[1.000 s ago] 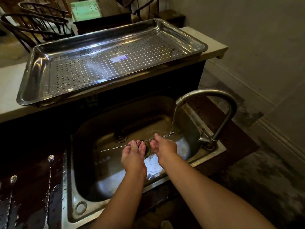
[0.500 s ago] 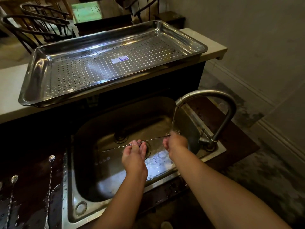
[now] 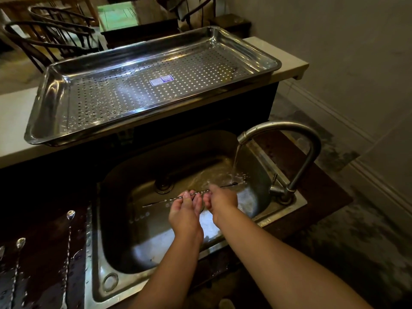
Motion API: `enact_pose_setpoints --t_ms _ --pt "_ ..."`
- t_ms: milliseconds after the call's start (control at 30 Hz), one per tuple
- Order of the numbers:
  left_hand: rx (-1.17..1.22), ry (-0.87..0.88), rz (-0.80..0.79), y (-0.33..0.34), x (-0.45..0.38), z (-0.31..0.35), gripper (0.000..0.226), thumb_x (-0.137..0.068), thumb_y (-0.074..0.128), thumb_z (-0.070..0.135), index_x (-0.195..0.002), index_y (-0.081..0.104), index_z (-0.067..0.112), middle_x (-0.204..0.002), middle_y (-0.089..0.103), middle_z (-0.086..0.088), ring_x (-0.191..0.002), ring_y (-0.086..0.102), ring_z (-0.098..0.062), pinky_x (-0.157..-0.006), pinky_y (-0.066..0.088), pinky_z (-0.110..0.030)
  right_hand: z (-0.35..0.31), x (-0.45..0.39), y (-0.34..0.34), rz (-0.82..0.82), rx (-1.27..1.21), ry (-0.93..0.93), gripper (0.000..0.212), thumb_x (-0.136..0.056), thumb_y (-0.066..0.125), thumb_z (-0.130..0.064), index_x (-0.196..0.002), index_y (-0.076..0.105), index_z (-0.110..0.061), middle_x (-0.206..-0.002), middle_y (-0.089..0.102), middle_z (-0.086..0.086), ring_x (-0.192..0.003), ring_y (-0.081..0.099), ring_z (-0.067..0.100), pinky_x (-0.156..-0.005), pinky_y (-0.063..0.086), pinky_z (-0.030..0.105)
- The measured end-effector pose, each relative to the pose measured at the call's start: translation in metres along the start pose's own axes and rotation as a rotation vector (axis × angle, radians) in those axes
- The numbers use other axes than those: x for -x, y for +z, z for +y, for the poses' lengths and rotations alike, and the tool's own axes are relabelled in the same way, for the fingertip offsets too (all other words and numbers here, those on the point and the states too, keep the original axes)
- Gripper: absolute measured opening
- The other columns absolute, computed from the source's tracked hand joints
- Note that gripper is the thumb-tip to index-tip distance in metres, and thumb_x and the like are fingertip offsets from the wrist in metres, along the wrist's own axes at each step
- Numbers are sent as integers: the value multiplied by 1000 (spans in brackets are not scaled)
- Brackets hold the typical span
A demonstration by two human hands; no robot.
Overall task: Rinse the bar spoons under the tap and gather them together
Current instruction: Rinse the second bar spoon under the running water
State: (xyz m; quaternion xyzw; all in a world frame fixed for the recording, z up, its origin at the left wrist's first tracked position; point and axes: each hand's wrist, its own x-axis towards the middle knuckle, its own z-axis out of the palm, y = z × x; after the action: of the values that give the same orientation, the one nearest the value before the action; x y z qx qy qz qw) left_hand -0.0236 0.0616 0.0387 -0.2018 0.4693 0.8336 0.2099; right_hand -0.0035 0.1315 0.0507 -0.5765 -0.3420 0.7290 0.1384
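Bar spoon (image 3: 160, 202): thin twisted steel rod, lying almost level across the sink (image 3: 124, 248), its right end under the running stream from the tap (image 3: 287, 128). It looks wet and slick.

Your left hand (image 3: 184, 211) is pinched on the shaft near its middle; your right hand (image 3: 220, 198) is closed on it nearer the stream, at 3 o'clock from the left.

Step in hand, as judged: rinsing this one spoon.

Next move calls for sliding the shaft along so the rest meets the water, keeping a firm pinch.

Three more spoons (image 3: 68, 239) lie on the dark wet worktop (image 3: 44, 253) at 9 o'clock of the sink; gathering not yet done. A holed tray (image 3: 44, 103) sits at 12 o'clock.
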Motion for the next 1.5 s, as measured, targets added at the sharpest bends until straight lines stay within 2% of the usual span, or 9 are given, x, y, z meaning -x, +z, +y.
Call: enact_pose_setpoints --t_ms 200,433,667,800,933,1033,1167,1333,1500 --pt "-31 -71 -25 12 6 -17 11 -95 53 9 -89 61 4 -92 68 -11 -83 70 -19 -67 59 -22 -11 -5 -19 70 43 -39 36 -92 57 -17 -57 57 -5 -36 53 -1 -25 45 8 -34 37 14" --pt "10 -174 -4 33 7 -29 13 -92 58 9 -103 59 0 -95 67 -12 -82 69 -17 -59 57 -17 -39 -22 -48 129 -34 -109 36 -95 57 -19 -61 58 -7 -50 55 3 -29 48 8 -37 38 16" --pt "-21 -265 -136 72 18 -50 15 -93 57 9 -101 61 -3 -87 70 -20 -71 72 -21 -59 58 -23 -47 -27 -63 60 -23 -154 27 -92 62 -26 -76 65 -5 -64 65 7 -59 62 19 -66 52 34" --pt "-65 -334 -197 82 25 -59 10 -92 57 8 -94 62 -2 -88 71 -23 -78 72 -26 -62 59 -27 -56 -33 -75 173 -68 -209 29 -96 56 -24 -73 62 -5 -55 59 3 -45 59 12 -48 48 25" --pt "1 -390 -171 87 29 -63 6 -91 58 6 -90 62 1 -74 73 -13 -62 72 -15 -50 55 -20 -63 -37 -77 293 -61 -310 28 -98 48 -22 -90 64 0 -77 63 13 -78 63 28 -79 52 41" --pt "20 -355 -146 88 24 -61 9 -91 59 6 -84 60 0 -68 68 -10 -57 70 -11 -52 55 -19 -66 -38 -79 415 5 -404 38 -100 43 -25 -107 62 6 -97 67 24 -94 64 35 -89 49 44" --pt "42 -361 -142 90 24 -59 22 -96 53 17 -85 60 -1 -58 69 -7 -58 70 -14 -52 56 -21 -66 -41 -82 486 44 -456 41 -100 39 -27 -108 62 7 -103 67 27 -97 63 38 -84 46 37" --pt "35 -412 -104 87 19 -59 41 -99 44 35 -91 61 -2 -83 69 -16 -79 69 -24 -61 57 -28 -63 -42 -79 444 7 -423 41 -100 41 -30 -108 61 5 -107 66 28 -101 63 39 -92 49 46" --pt "23 -399 -115 82 17 -55 13 -93 57 14 -89 59 2 -76 66 -10 -68 69 -16 -56 57 -23 -55 -37 -75 365 -75 -388 32 -99 46 -26 -105 63 1 -95 68 20 -85 66 30 -80 53 41"
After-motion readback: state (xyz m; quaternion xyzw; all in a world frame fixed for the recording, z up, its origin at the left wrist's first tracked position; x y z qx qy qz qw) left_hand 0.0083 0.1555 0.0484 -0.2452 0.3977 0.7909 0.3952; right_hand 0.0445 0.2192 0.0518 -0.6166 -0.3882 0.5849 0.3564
